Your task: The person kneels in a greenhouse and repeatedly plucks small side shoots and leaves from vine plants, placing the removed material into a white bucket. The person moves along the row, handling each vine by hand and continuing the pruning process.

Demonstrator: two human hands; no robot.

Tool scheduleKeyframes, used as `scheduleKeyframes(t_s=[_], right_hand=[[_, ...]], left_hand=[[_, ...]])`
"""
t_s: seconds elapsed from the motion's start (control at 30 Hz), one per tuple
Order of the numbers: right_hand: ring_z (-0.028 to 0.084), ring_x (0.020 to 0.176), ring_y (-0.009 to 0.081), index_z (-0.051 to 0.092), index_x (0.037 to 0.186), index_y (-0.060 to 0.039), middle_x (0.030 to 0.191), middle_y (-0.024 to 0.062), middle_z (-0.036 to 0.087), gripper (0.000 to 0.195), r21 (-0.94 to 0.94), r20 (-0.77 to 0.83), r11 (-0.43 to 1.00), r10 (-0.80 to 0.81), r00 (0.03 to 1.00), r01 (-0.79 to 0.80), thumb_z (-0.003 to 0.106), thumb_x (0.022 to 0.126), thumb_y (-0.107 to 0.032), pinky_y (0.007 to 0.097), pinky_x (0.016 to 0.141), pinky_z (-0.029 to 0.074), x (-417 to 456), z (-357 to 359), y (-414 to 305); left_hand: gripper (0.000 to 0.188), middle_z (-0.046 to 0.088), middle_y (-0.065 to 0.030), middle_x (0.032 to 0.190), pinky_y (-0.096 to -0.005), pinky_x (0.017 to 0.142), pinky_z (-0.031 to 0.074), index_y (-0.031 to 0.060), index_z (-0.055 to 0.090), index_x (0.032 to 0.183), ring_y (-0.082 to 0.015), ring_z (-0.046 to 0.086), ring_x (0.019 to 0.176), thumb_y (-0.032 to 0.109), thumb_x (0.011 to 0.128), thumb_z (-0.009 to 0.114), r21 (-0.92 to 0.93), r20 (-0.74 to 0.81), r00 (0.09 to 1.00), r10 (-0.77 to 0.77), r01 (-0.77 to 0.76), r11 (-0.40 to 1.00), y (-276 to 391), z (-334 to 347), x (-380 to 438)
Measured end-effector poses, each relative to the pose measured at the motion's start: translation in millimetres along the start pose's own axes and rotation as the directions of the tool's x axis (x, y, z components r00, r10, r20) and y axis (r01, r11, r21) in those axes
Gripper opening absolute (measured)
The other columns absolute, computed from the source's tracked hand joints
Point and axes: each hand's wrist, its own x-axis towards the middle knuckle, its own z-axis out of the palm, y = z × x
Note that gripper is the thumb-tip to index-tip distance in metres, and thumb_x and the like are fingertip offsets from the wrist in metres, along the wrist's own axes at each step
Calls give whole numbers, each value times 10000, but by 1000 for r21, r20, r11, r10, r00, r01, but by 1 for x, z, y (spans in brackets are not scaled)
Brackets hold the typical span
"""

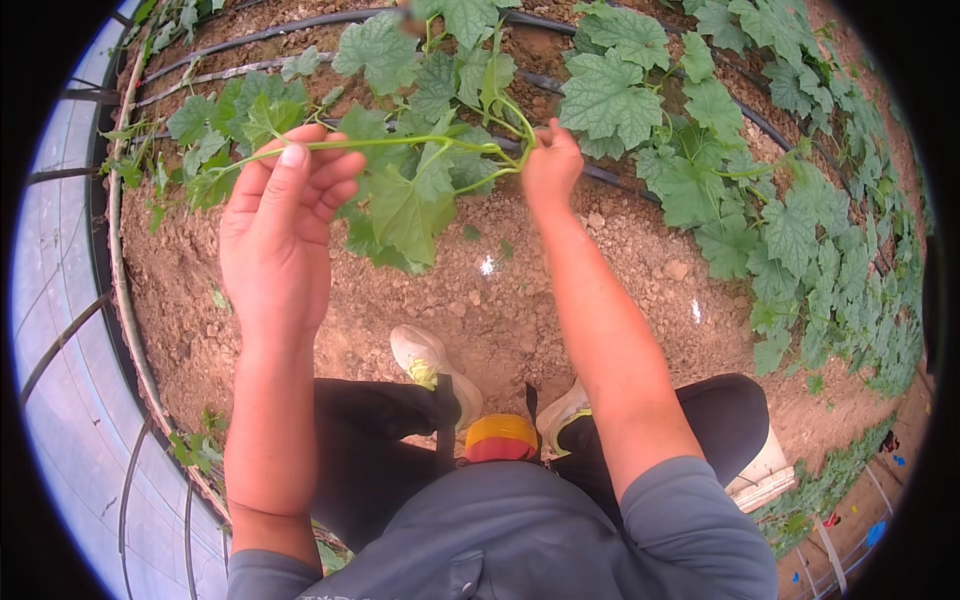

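Observation:
A light green vine stem (pixel 390 141) runs between my two hands, with lobed leaves (pixel 409 210) hanging beneath it. My left hand (pixel 289 187) holds it lightly, the thumb over the stem and the other fingers loosely curled behind. On the right, my right hand (pixel 553 161) is closed around the vine's base end, where several stems meet; its fingertips are partly hidden. More broad leaves (pixel 611 101) grow just beyond my right hand.
Black drip hoses (pixel 592 174) cross the soil (pixel 480 300). Dense vines (pixel 795 225) spread along the right. At the left a pale plastic sheet wall (pixel 60 315) with dark ribs curves by. A yellow and red object (pixel 501 437) lies between my legs, near my shoes (pixel 420 352).

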Motion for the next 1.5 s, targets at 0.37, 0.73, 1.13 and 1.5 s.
scheduleKeyframes(t_s=[0.37, 0.73, 1.13, 1.5], right_hand=[[682, 789, 207, 660, 1158, 35, 938, 129, 746, 297, 109, -1, 979, 176, 984, -175, 649, 865, -13, 336, 748, 530, -13, -45, 1], [660, 815, 178, 645, 1086, 23, 886, 91, 704, 209, -256, 700, 965, 228, 676, -61, 662, 878, -1, 358, 684, 512, -106, -184, -48], [677, 953, 442, 685, 1127, -55, 976, 248, 703, 313, -360, 912, 782, 180, 370, 509, 610, 823, -71, 514, 825, 532, -227, -316, -97], [673, 1020, 429, 694, 1044, -38, 1031, 230, 709, 248, -358, 924, 768, 212, 318, 530, 629, 805, -38, 490, 843, 539, -255, -316, -43]], left_hand=[[268, 697, -150, 1138, -311, 878, 555, -23, 617, 1238, -211, 694, 1003, 162, 1050, 568, 85, 0, 1000, -1, 1, 996, 1, 8, -14], [224, 719, -104, 1102, -297, 835, 555, -28, 657, 1171, -173, 710, 959, 140, 1036, 598, 271, 249, 968, 34, -103, 957, -18, 40, -76], [326, 650, -159, 1012, -444, 828, 555, 69, 664, 1120, -393, 649, 949, -13, 805, 637, 585, 731, 680, 52, -664, 465, -113, 53, -186], [348, 640, -153, 1090, -468, 885, 518, 43, 643, 1114, -379, 620, 1025, 11, 768, 616, 662, 688, 711, 144, -697, 276, -194, 9, -237]])
